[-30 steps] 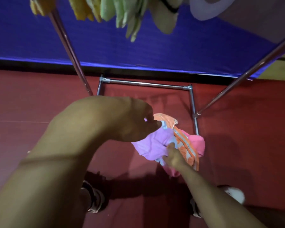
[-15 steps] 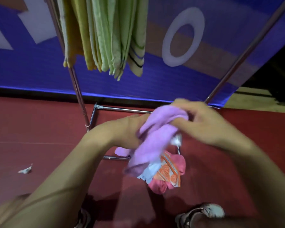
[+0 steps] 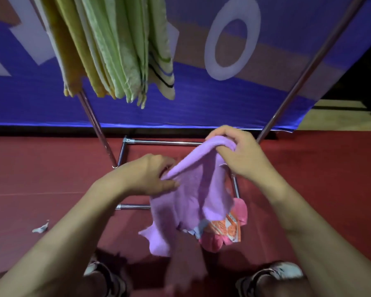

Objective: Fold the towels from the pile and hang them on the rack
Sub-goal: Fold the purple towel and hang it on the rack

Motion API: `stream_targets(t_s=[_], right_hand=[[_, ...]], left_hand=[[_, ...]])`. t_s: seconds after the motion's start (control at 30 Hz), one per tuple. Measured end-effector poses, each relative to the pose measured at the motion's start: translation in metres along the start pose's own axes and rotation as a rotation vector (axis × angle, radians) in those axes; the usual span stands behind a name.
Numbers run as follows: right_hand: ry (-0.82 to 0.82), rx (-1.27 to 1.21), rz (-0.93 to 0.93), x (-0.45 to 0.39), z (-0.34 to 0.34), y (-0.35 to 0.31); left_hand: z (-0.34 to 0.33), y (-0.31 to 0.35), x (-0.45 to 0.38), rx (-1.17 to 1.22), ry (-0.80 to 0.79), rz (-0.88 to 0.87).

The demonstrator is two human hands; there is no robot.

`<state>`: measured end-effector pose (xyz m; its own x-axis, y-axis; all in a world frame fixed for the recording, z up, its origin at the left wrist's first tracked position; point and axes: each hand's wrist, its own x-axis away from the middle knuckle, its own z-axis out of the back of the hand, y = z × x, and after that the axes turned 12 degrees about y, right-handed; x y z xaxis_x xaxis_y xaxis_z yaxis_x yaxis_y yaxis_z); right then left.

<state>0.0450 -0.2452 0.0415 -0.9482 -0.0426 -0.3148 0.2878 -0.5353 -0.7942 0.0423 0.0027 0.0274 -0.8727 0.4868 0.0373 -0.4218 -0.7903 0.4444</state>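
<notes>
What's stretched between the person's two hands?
In the head view, a purple towel spans from the left hand to the right hand. Both grip its upper edge, and the rest hangs down over the pile on the floor.

Hung towels [image 3: 120,50] crowd the rack's [image 3: 304,76] upper left; open gap to their right up to the slanted right pole. Pile [image 3: 225,232] and base bars block the floor [image 3: 51,168] centre; floor either side clear.

A towel [image 3: 193,198] hangs between the left hand [image 3: 146,176] and right hand [image 3: 242,155], above the pile [image 3: 225,230] on the floor [image 3: 308,189] (inside the rack base [image 3: 163,142]). Hung towels [image 3: 116,50] sit far left.
</notes>
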Motion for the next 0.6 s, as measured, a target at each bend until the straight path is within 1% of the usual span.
stream_targets(t_s=[0.07,0.13,0.2,0.3,0.37,0.4,0.43,0.5,0.53,0.6], right_hand=[[0.021,-0.048,-0.008,-0.009,0.004,-0.002],[0.071,-0.127,-0.018,-0.018,0.011,-0.003],[0.126,-0.174,-0.072,-0.020,0.020,0.004],[0.140,-0.081,-0.202,-0.018,0.025,0.025],[0.069,-0.069,-0.244,-0.014,0.024,0.027],[0.002,-0.076,-0.205,-0.012,0.022,0.021],[-0.087,-0.077,-0.144,-0.009,0.017,0.013],[-0.265,-0.064,-0.035,0.002,0.002,-0.001],[-0.305,-0.044,-0.010,0.009,-0.006,-0.003],[-0.274,-0.016,-0.014,0.016,-0.013,0.001]], left_hand=[[0.002,-0.007,-0.001,-0.013,-0.037,0.058],[0.005,-0.010,0.001,-0.030,-0.116,0.121],[0.010,-0.010,0.002,-0.041,-0.158,0.179],[0.018,-0.012,0.002,-0.115,-0.138,0.204],[0.015,-0.013,0.003,-0.184,-0.157,0.203],[0.012,-0.009,0.003,-0.166,-0.172,0.174],[0.008,-0.002,0.004,-0.082,-0.169,0.121],[0.002,0.019,0.002,0.221,-0.070,0.077],[-0.002,0.029,0.000,0.297,-0.019,0.047],[-0.006,0.037,-0.007,0.271,0.064,0.004]])
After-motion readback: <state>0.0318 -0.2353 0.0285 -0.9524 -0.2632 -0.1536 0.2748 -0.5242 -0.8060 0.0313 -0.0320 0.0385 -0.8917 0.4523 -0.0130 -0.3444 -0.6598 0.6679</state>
